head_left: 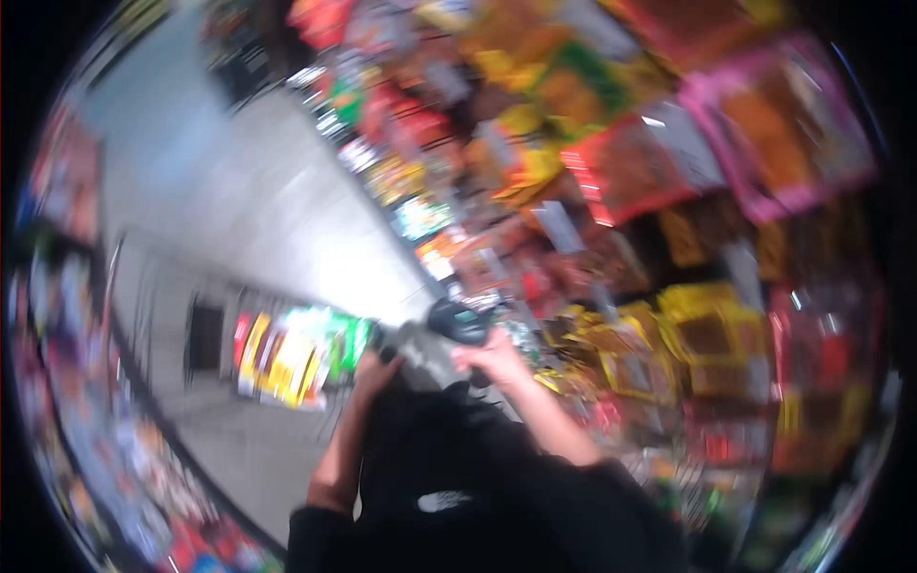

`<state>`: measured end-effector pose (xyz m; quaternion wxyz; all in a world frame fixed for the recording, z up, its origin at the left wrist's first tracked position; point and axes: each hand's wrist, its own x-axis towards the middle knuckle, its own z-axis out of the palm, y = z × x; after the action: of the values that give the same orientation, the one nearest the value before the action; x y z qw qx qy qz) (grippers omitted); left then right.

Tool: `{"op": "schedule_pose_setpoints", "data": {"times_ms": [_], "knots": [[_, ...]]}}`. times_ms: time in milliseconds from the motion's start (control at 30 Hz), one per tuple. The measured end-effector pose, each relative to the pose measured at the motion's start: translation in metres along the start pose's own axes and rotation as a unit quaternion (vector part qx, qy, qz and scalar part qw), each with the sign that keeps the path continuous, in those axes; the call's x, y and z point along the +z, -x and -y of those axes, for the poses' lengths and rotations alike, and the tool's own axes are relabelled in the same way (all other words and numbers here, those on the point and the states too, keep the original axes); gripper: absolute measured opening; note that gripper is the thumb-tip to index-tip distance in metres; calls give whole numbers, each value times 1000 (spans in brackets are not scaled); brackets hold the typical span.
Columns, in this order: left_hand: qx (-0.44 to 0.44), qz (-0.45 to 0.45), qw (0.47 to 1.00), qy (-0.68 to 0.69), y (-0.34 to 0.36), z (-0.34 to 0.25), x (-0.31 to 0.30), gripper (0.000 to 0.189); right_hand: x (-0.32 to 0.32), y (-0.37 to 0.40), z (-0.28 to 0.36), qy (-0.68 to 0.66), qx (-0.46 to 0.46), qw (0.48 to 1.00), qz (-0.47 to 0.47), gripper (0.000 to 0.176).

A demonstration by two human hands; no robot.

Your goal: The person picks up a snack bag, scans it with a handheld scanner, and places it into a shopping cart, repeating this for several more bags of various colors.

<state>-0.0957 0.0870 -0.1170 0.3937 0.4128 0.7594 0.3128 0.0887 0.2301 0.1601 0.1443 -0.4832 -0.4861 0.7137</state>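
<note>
My right hand (492, 358) is closed around a black handheld device (458, 323) with a rounded head, which looks like a handheld scanner. Motion blur hides its details. In front of my body, my left hand (377, 371) has its fingers curled at something small and dark that I cannot make out. Just left of that hand, a row of yellow, white and green snack packets (296, 358) stands in a wire cart (205, 334). The right hand is close to the shelf side, apart from the hanging bags.
Shelves of bagged snacks (621, 172) fill the right side, with yellow-edged bags (712, 339) near my right arm. A pale floor aisle (229, 191) runs ahead to the upper left. More stocked shelving (115, 449) lines the left edge. A dark crate (244, 74) stands farther off.
</note>
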Motion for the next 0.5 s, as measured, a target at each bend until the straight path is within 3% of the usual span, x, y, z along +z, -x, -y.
{"op": "schedule_pose_setpoints", "data": {"times_ms": [33,67,133,200,267,300,400,500], "knots": [[-6,17,999,-47,1,-21,-8,73,3,-1,4,-11,-25,1000,-3,31],[-13,-39,987,-153,-4,-2,13,68,5,-2,7,-19,-48,999,4,33],[-13,-59,994,-87,-8,1,-6,65,5,-4,4,2,-116,993,12,33],[61,-80,981,-168,-11,13,-12,67,-2,-5,-3,37,-133,990,28,37],[67,-65,979,-181,-18,17,-22,69,-1,3,-4,14,-152,988,10,38],[57,-51,979,-189,-24,14,-28,70,-2,3,-9,22,-181,983,7,56],[12,0,985,-170,-39,-8,-53,70,-2,8,-22,15,-172,985,-12,50],[37,-32,986,-161,-63,-2,-57,66,-1,8,-29,-25,-153,988,-6,50]]}}
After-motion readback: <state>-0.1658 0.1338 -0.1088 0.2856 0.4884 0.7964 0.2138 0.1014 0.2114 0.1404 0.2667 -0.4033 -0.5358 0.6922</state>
